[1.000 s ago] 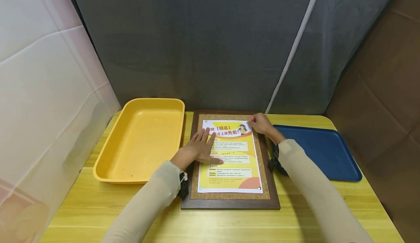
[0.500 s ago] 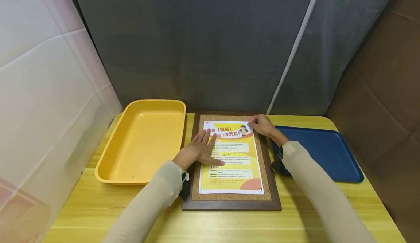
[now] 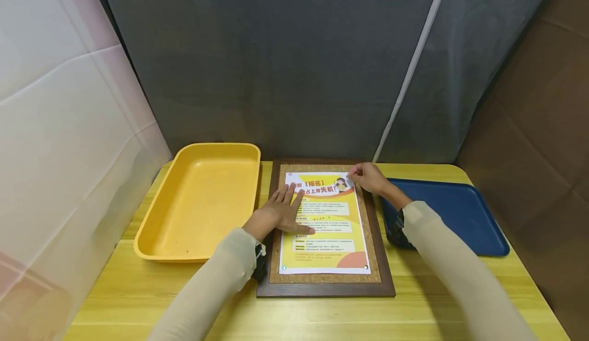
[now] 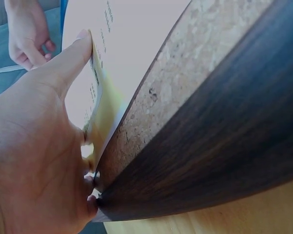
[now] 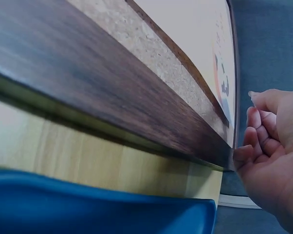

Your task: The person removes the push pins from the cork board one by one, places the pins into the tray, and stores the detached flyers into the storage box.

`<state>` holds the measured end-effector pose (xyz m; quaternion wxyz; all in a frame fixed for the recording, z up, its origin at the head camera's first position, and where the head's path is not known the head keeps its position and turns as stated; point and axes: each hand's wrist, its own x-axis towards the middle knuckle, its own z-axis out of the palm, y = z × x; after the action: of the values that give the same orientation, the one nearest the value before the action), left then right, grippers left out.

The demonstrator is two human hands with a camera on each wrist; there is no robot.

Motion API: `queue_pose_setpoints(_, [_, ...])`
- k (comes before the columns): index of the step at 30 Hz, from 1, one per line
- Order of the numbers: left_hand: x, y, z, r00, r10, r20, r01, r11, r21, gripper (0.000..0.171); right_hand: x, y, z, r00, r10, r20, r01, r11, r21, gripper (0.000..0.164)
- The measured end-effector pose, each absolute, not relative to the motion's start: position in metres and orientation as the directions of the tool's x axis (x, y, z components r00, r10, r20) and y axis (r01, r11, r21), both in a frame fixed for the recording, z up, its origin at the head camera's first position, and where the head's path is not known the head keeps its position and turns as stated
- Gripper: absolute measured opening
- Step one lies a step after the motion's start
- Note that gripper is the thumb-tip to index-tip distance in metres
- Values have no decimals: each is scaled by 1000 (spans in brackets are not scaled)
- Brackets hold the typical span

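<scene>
A yellow and white printed poster (image 3: 320,254) lies on a framed cork board (image 3: 374,259) with a dark wooden edge. Small silvery pins (image 3: 366,267) sit at its two lower corners. My left hand (image 3: 281,214) rests on the poster's left half, fingers spread and thumb pointing right. The left wrist view has the poster bulging up near that thumb (image 4: 73,56). At the upper right corner, my right hand (image 3: 369,177) has its fingers curled, thumb and fingertips pinching a small pale thing too tiny to make out. The right wrist view also has these curled fingers (image 5: 256,141).
On the left stands a deep yellow tray (image 3: 152,256), close to the board. A flat blue tray (image 3: 451,218) lies on the right, partly under the right forearm. Everything sits on a light wooden table (image 3: 294,320). A grey curtain (image 3: 257,65) closes off the back.
Both hands keep their places on the poster. The whole scene sits slightly lower in the head view, and the right wrist has shifted slightly to the right.
</scene>
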<state>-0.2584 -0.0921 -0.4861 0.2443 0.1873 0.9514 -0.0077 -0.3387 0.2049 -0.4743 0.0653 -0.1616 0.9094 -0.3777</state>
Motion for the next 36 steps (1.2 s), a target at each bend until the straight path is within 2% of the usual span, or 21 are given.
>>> queue_pose_setpoints(11, [-246, -91, -462, -820, 370, -438, 371, 925, 86, 121, -331, 215, -468, -899, -428, 87, -358, 608, -709, 16])
queue_pose_setpoints(17, [-253, -92, -474, -808, 353, -473, 368, 928, 63, 123, -323, 222, -463, -902, -423, 89, -358, 615, -703, 13])
queue_pose_setpoints(24, [-246, -93, -465, -825, 373, -425, 378, 923, 75, 119, -312, 234, -459, -914, -397, 88, -343, 635, -692, 13])
queue_pose_setpoints(36, [-243, -91, -461, -828, 386, -407, 388, 918, 82, 116, -300, 260, -455, -893, -436, 114, -388, 615, -687, 13])
